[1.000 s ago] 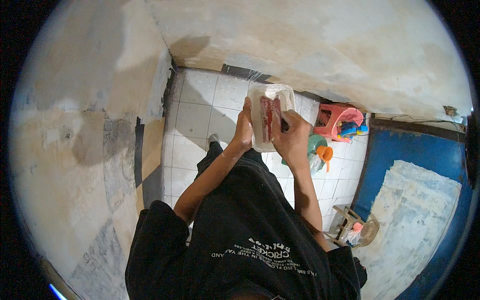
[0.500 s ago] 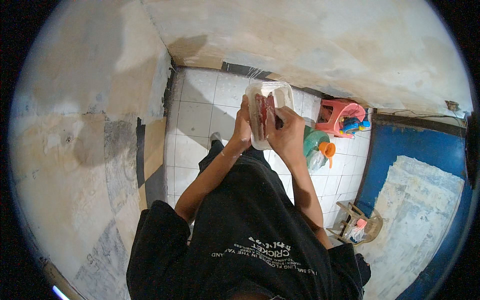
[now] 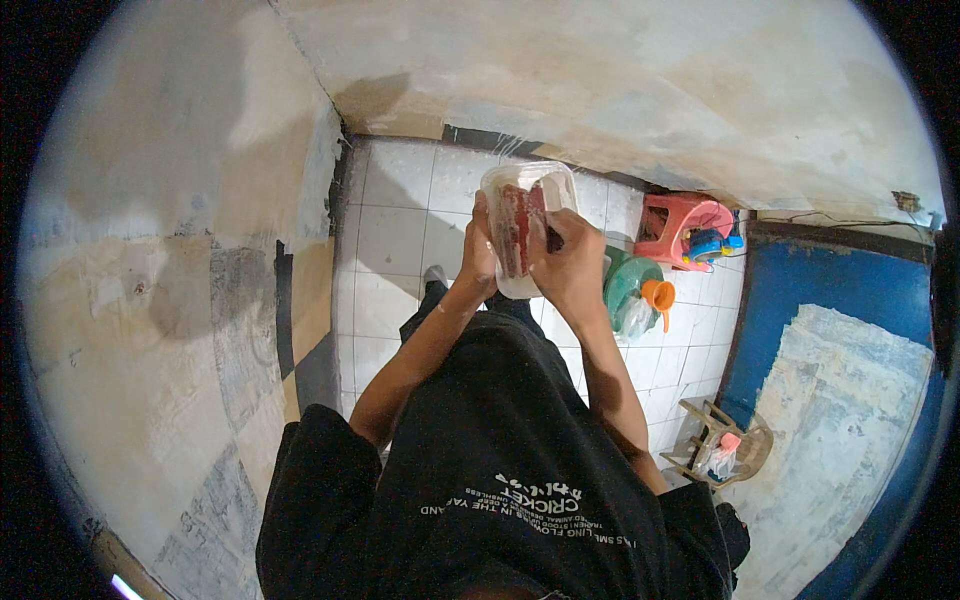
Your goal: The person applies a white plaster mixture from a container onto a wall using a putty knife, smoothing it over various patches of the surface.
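A clear rectangular plastic container (image 3: 567, 180) is held up in front of me over the floor. My left hand (image 3: 480, 248) is wrapped round its left side, with white smears on the skin. My right hand (image 3: 570, 262) is closed at the container's right side, gripping a red putty scraper (image 3: 537, 212) over the tub. Another red, flat-looking piece (image 3: 515, 225) lies right beside it, smeared with whitish paste. Whether the two are separate tools I cannot tell. Pale paste also coats the container's inside. The fingertips of my right hand are partly hidden.
Patchy, plastered walls (image 3: 640, 90) rise ahead and at left. On the white tiled floor (image 3: 395, 235) at right stand a pink stool (image 3: 672, 225) with a blue-yellow object, a green container (image 3: 625, 280) and an orange dipper (image 3: 657, 295). Farther right are a chair (image 3: 755, 450) and a blue panel (image 3: 800, 270).
The container has shifted slightly left and tilted a little in my hands. The red pieces now show more whitish paste. Both hands keep their grip.
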`<action>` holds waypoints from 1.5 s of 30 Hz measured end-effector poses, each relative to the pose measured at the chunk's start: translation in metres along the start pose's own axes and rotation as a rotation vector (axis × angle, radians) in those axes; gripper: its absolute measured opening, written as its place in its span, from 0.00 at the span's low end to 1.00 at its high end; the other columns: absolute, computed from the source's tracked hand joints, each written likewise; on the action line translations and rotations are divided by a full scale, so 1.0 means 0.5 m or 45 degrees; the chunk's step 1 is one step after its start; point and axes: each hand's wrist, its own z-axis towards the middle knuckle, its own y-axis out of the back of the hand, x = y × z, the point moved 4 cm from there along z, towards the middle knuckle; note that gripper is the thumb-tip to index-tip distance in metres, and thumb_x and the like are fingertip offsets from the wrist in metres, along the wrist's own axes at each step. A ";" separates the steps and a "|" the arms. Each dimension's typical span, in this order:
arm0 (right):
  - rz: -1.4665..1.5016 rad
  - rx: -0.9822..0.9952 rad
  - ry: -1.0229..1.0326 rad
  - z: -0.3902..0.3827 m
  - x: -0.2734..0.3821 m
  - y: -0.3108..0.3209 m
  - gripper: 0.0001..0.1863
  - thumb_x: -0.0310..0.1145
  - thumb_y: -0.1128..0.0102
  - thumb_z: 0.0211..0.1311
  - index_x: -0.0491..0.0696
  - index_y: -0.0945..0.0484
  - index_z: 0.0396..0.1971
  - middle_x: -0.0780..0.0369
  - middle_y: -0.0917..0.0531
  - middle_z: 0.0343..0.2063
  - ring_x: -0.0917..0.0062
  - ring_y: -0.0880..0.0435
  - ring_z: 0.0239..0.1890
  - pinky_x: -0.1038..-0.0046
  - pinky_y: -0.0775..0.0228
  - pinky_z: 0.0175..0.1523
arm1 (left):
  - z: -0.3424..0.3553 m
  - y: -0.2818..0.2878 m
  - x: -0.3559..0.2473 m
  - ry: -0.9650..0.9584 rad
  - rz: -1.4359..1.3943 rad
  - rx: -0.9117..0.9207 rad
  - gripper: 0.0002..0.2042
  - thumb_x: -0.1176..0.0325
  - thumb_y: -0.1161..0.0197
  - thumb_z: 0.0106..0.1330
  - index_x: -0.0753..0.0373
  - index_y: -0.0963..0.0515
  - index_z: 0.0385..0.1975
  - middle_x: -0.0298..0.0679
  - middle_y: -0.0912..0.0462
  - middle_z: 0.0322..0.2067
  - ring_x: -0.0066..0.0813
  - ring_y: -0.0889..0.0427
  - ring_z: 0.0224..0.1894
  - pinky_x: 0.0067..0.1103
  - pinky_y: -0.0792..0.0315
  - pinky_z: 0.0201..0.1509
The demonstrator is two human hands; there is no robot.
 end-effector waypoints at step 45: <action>0.029 -0.021 0.132 0.031 -0.003 -0.007 0.09 0.26 0.41 0.56 0.36 0.25 0.23 0.50 0.25 0.18 0.67 0.29 0.16 0.69 0.36 0.26 | 0.022 0.012 -0.001 0.055 -0.170 0.149 0.29 0.44 0.64 0.73 0.59 0.39 0.64 0.42 0.33 0.61 0.38 0.34 0.64 0.34 0.42 0.69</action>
